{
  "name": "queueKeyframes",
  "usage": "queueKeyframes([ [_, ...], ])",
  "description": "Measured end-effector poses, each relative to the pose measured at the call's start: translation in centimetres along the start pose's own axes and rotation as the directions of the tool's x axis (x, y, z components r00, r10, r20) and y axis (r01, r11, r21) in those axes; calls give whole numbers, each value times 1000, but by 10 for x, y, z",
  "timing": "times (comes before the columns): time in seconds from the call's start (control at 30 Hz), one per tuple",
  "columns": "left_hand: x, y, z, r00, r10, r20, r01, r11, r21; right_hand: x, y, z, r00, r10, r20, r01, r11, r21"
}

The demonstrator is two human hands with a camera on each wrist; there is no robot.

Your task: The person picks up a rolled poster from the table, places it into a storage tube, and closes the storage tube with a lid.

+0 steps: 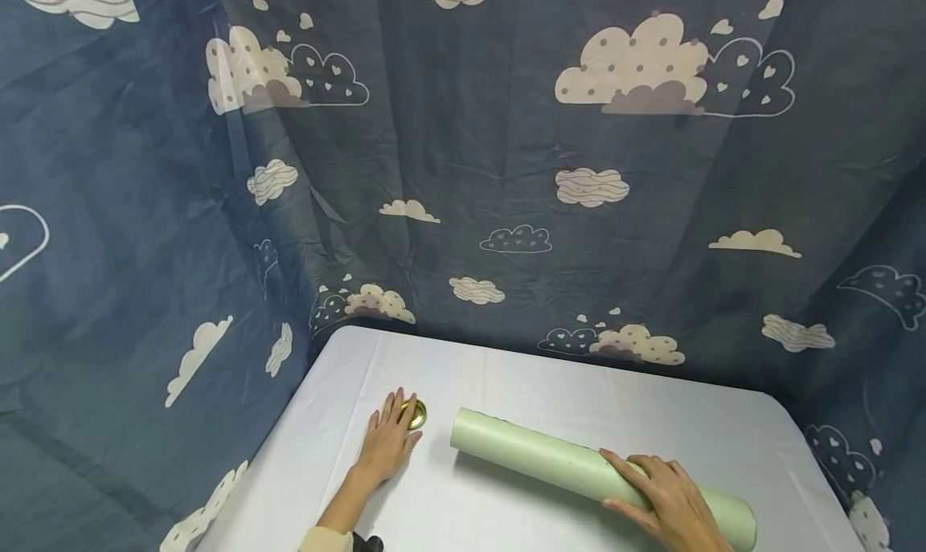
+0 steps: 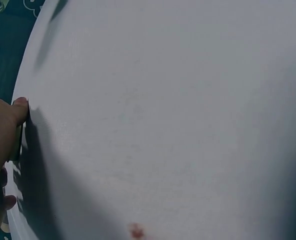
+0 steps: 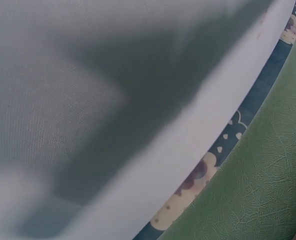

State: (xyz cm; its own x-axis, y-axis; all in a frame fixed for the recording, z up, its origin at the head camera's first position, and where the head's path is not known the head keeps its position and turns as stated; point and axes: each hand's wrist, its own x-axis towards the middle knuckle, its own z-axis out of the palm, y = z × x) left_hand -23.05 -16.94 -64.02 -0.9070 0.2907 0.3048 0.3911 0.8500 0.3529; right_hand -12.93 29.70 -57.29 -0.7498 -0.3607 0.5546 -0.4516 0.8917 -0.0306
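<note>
A shiny round gold lid [image 1: 415, 415] shows beside the fingers of my left hand [image 1: 387, 442], on the left part of the table. In the left wrist view the hand [image 2: 0, 135] holds this round piece at the frame's edge, its rim between thumb and fingers. My right hand [image 1: 665, 496] grips a long pale green roll [image 1: 531, 454] near its right end, thumb on the near side and fingers over the top. In the right wrist view the green roll [image 3: 258, 165] has a creased, textured surface and stands over the table edge, its shadow lying apart from it.
A white table [image 1: 434, 359] with rounded corners lies under both hands. Dark blue curtains with printed clouds [image 1: 463, 134] hang close behind it and on both sides. A small black object [image 1: 369, 544] shows by the left sleeve.
</note>
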Motion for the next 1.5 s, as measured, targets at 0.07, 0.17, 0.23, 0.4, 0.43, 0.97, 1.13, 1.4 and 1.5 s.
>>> queueKeyframes([
  [0.07,3,-1,1,1000,10,-12,-10,1000,-4,0,1,0,1000,-5,-10,5,1000,2],
  [0.17,6,-2,1,1000,18,-14,-18,1000,-5,0,1,0,1000,-7,-15,7,1000,2],
  [0.23,8,-2,0,1000,18,-11,-18,1000,1,0,1,1,1000,-3,-14,3,1000,3],
  [0.4,12,-2,0,1000,-16,21,15,1000,16,-1,1,2,1000,11,-10,-11,1000,8],
  [0.43,13,-3,1,999,-29,27,29,1000,5,-1,1,3,1000,14,-9,-14,1000,8],
  [0.97,15,-5,7,998,-68,15,69,993,-92,0,-1,3,1000,13,-20,-13,1000,8],
  [1.13,15,-5,9,998,-60,-9,59,993,-101,1,-3,3,1000,22,-22,-22,1000,11],
  [1.4,14,-8,14,996,-36,-78,29,996,-82,3,-5,8,1000,8,-26,-7,1000,17],
  [1.5,13,-9,16,994,-13,-104,7,998,-63,5,-5,10,999,-4,-38,5,1000,26],
])
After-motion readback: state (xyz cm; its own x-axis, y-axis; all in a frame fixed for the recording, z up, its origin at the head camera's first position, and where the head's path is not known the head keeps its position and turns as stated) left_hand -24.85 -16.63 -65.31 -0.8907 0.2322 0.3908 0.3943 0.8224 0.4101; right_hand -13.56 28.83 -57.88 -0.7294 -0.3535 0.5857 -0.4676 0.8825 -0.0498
